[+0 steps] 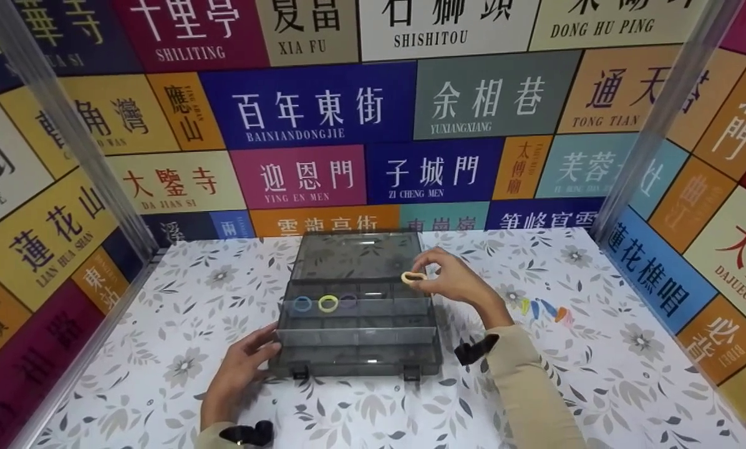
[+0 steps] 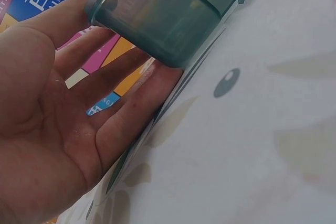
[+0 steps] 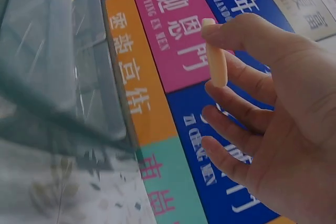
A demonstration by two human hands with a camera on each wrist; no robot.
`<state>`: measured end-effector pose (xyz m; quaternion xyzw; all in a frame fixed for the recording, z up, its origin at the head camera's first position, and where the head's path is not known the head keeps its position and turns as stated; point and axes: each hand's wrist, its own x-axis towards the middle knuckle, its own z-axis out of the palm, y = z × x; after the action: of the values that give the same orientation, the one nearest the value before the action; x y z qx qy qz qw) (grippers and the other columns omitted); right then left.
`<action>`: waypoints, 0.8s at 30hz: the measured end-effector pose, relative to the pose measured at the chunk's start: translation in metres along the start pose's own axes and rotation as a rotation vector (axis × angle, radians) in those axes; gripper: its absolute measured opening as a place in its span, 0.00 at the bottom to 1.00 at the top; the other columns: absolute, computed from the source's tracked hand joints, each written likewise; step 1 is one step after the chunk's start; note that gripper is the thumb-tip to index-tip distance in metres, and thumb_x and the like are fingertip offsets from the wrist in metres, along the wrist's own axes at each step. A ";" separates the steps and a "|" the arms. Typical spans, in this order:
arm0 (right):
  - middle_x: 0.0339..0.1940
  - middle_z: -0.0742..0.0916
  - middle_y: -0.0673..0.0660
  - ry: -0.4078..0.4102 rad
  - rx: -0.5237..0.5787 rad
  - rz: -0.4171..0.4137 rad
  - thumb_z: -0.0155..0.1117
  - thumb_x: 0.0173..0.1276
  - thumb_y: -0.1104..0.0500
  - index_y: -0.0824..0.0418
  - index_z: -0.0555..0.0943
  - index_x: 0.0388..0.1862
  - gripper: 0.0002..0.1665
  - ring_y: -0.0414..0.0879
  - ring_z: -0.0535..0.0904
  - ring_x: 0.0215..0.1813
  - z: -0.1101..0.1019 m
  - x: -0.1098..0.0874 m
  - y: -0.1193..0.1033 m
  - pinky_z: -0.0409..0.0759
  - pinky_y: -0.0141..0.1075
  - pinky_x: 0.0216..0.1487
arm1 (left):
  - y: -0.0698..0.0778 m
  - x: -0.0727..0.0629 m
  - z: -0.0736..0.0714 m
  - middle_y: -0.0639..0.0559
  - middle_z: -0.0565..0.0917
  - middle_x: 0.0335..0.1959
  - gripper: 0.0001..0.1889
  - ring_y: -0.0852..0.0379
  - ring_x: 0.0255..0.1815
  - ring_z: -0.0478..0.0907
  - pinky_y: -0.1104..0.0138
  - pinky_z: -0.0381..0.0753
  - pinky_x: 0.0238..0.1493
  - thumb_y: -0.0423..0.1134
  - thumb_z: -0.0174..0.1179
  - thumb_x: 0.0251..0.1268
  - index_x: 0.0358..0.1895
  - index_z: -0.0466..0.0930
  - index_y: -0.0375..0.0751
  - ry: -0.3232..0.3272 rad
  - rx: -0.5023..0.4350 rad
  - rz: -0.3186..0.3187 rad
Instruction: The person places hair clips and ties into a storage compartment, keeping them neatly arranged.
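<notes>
My right hand [image 1: 451, 279] pinches a pale yellow ring-shaped band [image 1: 413, 277] between thumb and fingers, above the right side of a grey see-through compartment box [image 1: 357, 352]. In the right wrist view the band [image 3: 216, 56] shows edge-on. The box's lid [image 1: 360, 257] is folded back. A blue ring [image 1: 302, 304], a yellow ring [image 1: 328, 304] and a purple ring [image 1: 348, 301] sit in a row in the box's rear section. My left hand [image 1: 242, 365] touches the box's left side; in the left wrist view its extended fingers and thumb meet the box's corner [image 2: 157, 30].
Several small coloured items [image 1: 547, 310], green, blue, orange and pink, lie on the floral tabletop [image 1: 373, 411] right of the box. Printed sign panels [image 1: 310, 103] form walls behind and at both sides. Upright clear corner posts [image 1: 647, 112] stand at the back.
</notes>
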<state>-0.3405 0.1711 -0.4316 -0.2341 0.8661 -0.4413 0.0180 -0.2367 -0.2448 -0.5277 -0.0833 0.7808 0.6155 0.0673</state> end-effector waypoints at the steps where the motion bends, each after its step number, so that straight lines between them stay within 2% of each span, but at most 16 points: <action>1: 0.58 0.82 0.59 -0.002 -0.001 -0.008 0.75 0.61 0.54 0.55 0.85 0.41 0.11 0.59 0.75 0.64 0.001 0.004 -0.004 0.72 0.60 0.64 | 0.000 0.000 0.000 0.39 0.71 0.73 0.28 0.39 0.71 0.71 0.49 0.84 0.56 0.42 0.62 0.71 0.73 0.71 0.49 -0.002 0.005 0.005; 8: 0.60 0.82 0.58 -0.030 -0.036 -0.017 0.75 0.62 0.54 0.55 0.86 0.42 0.12 0.57 0.75 0.66 0.019 0.030 -0.024 0.73 0.56 0.67 | 0.000 0.000 -0.001 0.37 0.71 0.73 0.29 0.36 0.72 0.70 0.46 0.84 0.55 0.44 0.63 0.70 0.73 0.70 0.50 0.004 0.063 0.014; 17: 0.60 0.83 0.60 -0.074 -0.177 -0.046 0.76 0.59 0.55 0.59 0.87 0.38 0.11 0.57 0.77 0.65 0.047 0.058 -0.039 0.74 0.51 0.69 | -0.001 -0.001 -0.001 0.38 0.71 0.73 0.28 0.37 0.71 0.71 0.49 0.85 0.55 0.43 0.63 0.70 0.73 0.71 0.50 -0.001 0.022 0.035; 24: 0.60 0.83 0.60 -0.100 -0.164 -0.016 0.76 0.59 0.55 0.58 0.87 0.38 0.11 0.57 0.77 0.64 0.064 0.069 -0.040 0.75 0.51 0.68 | -0.003 -0.001 -0.001 0.39 0.71 0.73 0.28 0.39 0.71 0.72 0.49 0.84 0.56 0.43 0.63 0.70 0.72 0.71 0.52 -0.003 0.030 0.030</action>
<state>-0.3713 0.0736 -0.4272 -0.2636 0.8954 -0.3569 0.0385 -0.2356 -0.2465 -0.5303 -0.0695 0.7909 0.6050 0.0604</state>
